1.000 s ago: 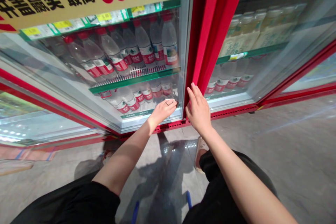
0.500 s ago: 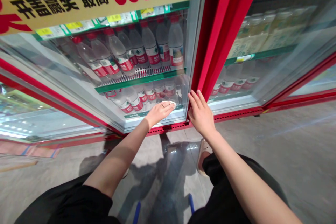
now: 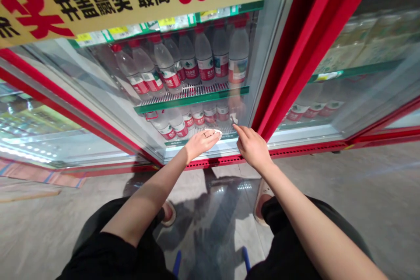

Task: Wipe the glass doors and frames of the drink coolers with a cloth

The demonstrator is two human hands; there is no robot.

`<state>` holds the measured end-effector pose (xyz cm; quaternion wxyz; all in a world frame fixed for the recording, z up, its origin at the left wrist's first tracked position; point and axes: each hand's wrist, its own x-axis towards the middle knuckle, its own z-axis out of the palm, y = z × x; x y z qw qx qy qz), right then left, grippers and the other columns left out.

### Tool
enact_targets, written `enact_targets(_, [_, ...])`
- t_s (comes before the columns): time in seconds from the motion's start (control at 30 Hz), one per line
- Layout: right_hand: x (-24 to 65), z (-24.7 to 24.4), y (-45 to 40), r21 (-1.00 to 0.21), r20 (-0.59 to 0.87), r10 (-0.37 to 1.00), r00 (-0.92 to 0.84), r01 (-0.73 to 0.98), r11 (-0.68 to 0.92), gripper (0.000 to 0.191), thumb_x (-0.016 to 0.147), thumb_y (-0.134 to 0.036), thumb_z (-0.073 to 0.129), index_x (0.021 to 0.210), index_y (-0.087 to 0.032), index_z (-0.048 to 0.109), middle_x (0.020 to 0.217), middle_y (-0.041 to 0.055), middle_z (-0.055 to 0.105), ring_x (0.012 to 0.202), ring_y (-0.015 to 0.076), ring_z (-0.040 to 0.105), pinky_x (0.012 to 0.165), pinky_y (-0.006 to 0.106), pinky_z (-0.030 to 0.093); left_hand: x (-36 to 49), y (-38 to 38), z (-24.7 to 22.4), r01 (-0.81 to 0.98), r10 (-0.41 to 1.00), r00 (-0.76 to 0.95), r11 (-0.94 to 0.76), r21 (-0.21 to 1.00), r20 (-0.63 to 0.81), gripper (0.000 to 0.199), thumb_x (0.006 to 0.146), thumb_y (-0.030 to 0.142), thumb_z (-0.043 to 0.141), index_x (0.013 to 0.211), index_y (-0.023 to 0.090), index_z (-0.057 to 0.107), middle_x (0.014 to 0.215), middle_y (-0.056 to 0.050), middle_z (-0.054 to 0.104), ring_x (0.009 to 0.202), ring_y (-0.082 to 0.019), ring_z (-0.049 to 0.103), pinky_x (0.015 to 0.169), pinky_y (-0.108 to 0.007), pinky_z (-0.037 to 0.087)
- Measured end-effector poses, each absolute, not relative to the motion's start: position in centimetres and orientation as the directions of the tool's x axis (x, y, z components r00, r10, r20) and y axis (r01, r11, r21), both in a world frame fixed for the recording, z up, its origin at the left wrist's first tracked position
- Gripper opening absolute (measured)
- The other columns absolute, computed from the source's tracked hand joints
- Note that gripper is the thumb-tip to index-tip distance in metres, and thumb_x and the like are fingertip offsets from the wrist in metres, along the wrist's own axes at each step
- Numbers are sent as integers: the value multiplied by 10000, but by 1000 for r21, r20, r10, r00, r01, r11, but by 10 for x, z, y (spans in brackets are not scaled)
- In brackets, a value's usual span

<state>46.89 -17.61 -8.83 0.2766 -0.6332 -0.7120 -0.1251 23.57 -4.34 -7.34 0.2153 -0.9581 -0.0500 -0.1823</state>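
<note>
My left hand (image 3: 201,144), with a ring on one finger, presses a folded white tissue or cloth (image 3: 217,132) against the lower glass door (image 3: 254,83) of a red-framed drinks cooler. My right hand (image 3: 254,145) is at the same glass, just to the right. Its index finger stretches towards a small white patch with a dark streak (image 3: 233,118); whether that patch is on the glass, behind it or a reflection I cannot tell. The other fingers curl loosely, and I see nothing held in them. Behind the glass, water bottles (image 3: 205,59) with red caps stand on a green-edged shelf (image 3: 193,99).
A yellow banner (image 3: 108,4) crosses the upper door. The red door frame (image 3: 305,48) divides this door from another glass door on the right. Blue bars (image 3: 246,258) show between my legs above the grey floor (image 3: 344,218). Flat cardboard (image 3: 42,173) lies at left.
My right hand has left the red frame edge and moved onto the glass, its index finger extended. My left hand stays with the white tissue or cloth. The view has shifted slightly left.
</note>
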Motion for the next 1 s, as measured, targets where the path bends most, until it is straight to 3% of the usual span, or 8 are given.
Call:
enact_targets(0.13, [462, -91, -173, -138, 563, 817, -123, 961, 240, 537, 1021, -121, 478, 1527, -119, 659, 1401, 195, 755, 1237, 316, 713, 1036, 458, 635, 197, -31, -67, 76, -37, 963, -914, -398, 267, 347, 1069, -13, 520, 1224, 159, 779, 1228, -72, 862, 1178, -166, 808, 1103, -339, 663])
enact_targets(0.3, [451, -97, -169, -101, 551, 809, -205, 946, 308, 529, 1035, -137, 491, 1537, -150, 658, 1483, 191, 725, 1402, 328, 649, 1129, 502, 592, 177, -37, -58, 271, 91, 900, -883, -382, 427, 373, 1095, 81, 545, 1404, 192, 722, 1379, -78, 820, 1324, -216, 751, 1163, -392, 635])
enact_targets(0.37, [449, -99, -167, -85, 547, 809, -216, 947, 310, 541, 1033, -140, 496, 1552, -161, 649, 1513, 184, 712, 1428, 329, 638, 1139, 506, 590, 174, -44, -61, 330, 111, 888, -830, -450, 446, 433, 1070, 76, 571, 1455, 220, 707, 1452, -66, 788, 1351, -210, 741, 1155, -362, 643])
enact_targets(0.53, [448, -102, -163, -81, 541, 812, -219, 948, 309, 581, 1016, -131, 509, 1582, -194, 627, 1543, 168, 698, 1427, 325, 644, 1144, 514, 594, 170, -54, -74, 309, 93, 935, -685, -660, 341, 715, 915, -101, 494, 1452, 304, 734, 1634, 3, 650, 1422, -154, 705, 1105, -304, 670])
enact_targets(0.63, [446, -101, -161, -60, 556, 798, -230, 947, 315, 566, 1017, -127, 513, 1567, -177, 638, 1514, 178, 712, 1404, 326, 658, 1122, 500, 603, 171, -53, -73, 306, 81, 940, -631, -713, 332, 688, 957, -56, 496, 1498, 314, 704, 1693, 38, 585, 1521, -125, 615, 1186, -284, 610])
enact_targets(0.77, [442, -100, -160, -41, 576, 783, -234, 949, 313, 539, 1026, -131, 509, 1543, -168, 656, 1502, 184, 717, 1384, 327, 669, 1105, 490, 605, 173, -52, -75, 346, 141, 916, -752, -561, 376, 573, 1065, 34, 489, 1577, 245, 637, 1727, 11, 552, 1600, -149, 527, 1307, -304, 506])
enact_targets(0.9, [438, -99, -161, -39, 574, 788, -224, 953, 300, 539, 1019, -133, 515, 1535, -182, 662, 1492, 178, 723, 1365, 329, 679, 1083, 493, 608, 177, -55, -85, 318, 201, 928, -867, -384, 314, 626, 1066, 18, 498, 1650, 236, 550, 1729, -9, 545, 1618, -145, 494, 1330, -313, 486])
enact_targets(1.0, [436, -98, -160, -29, 577, 785, -225, 955, 295, 543, 1019, -131, 521, 1543, -185, 656, 1468, 169, 736, 1349, 324, 690, 1070, 474, 609, 187, -55, -84, 286, 180, 934, -893, -347, 307, 626, 1077, 15, 461, 1670, 209, 520, 1742, -13, 525, 1623, -135, 479, 1347, -310, 467])
